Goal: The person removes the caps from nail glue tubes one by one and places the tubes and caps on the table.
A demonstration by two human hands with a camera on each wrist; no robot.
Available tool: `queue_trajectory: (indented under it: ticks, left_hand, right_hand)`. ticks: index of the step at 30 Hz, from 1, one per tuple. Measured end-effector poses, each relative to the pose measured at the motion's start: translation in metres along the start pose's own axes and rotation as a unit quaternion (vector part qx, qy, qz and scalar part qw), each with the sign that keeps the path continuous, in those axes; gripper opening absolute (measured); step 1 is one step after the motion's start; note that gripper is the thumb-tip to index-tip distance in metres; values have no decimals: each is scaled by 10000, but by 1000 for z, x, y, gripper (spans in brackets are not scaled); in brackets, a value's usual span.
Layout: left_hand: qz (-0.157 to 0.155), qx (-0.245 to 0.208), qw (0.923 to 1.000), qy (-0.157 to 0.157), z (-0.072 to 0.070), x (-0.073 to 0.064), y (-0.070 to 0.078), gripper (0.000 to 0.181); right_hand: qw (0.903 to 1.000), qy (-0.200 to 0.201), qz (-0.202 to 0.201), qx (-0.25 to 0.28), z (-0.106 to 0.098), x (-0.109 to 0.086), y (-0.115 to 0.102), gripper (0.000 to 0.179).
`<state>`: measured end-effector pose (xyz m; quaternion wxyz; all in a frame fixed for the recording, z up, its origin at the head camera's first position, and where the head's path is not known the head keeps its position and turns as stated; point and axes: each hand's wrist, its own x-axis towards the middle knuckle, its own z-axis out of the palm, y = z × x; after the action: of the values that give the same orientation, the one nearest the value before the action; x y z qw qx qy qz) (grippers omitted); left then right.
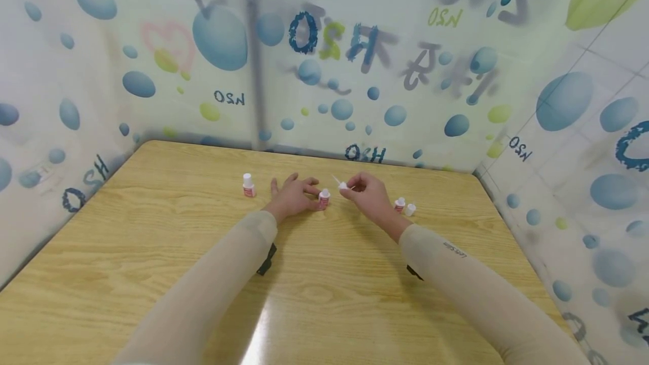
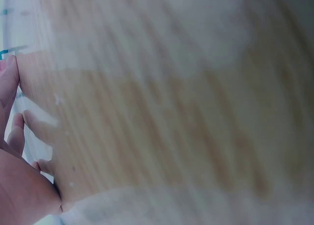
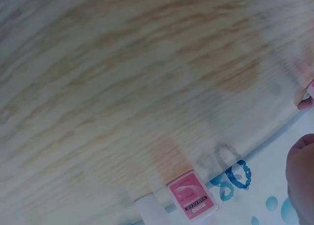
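In the head view, near the middle of the frame, the person's left hand (image 1: 293, 196) lay on the wooden table (image 1: 152, 252), its fingers curled round a small red-labelled bottle (image 1: 324, 198) standing upright. Just right of it the right hand (image 1: 369, 193) pinched a white cap with a thin applicator (image 1: 342, 185) pointing up and left, close above that bottle. A second bottle (image 1: 248, 185) stood capped to the left of the left hand; a third bottle (image 1: 399, 204) and a loose white cap (image 1: 410, 209) sat just right of the right wrist.

The left wrist view was blurred: only fingers (image 2: 10, 87) at the left edge and wood grain.

In the right wrist view, a red-labelled bottle (image 3: 192, 200) showed at the bottom edge, fingertips (image 3: 305, 103) at the right edge.
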<state>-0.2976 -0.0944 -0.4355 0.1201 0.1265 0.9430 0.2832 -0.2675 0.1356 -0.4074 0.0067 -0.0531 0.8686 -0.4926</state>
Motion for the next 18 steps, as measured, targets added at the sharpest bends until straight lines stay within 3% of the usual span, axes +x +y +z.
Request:
queue_trajectory:
  ticks: [6,10,18]
  left_hand:
    - [23,-10,10000,-12,0,0,2,45]
    - [21,24,10000,-21,1,0,3,45]
    - [4,15,10000,21,-2,-2,4,46]
  right_hand:
    - [9983,-404,417,65,1,2,4,39]
    - [9959,-525,724,-150,3,3,6,35]
    - [9919,-496,1169,36,15,8,4,30]
